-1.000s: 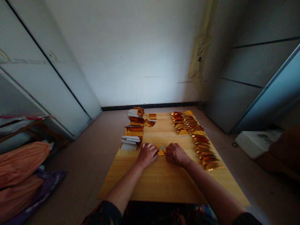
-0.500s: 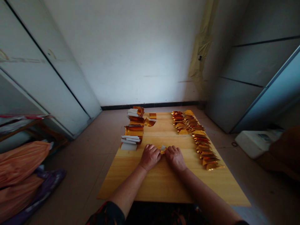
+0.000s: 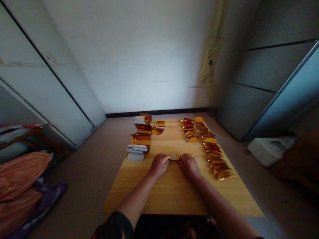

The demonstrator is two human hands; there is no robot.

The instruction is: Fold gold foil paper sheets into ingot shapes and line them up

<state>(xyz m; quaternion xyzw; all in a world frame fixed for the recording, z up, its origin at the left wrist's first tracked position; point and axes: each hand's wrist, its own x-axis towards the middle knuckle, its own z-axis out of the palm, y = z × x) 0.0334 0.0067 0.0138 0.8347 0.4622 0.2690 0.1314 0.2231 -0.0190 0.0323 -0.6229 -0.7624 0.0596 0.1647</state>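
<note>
Your left hand (image 3: 159, 165) and right hand (image 3: 189, 166) pinch a small gold foil fold (image 3: 174, 157) between them; seems mid-fold, so crease it next.

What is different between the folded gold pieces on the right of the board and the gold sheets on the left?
The folded gold pieces are small and pointed, while the gold sheets are wider and curled. The folded gold pieces overlap in one long slanted row; the gold sheets sit in short piles, with white paper among them. Both are shiny gold-orange and lie on the wooden board.
</note>
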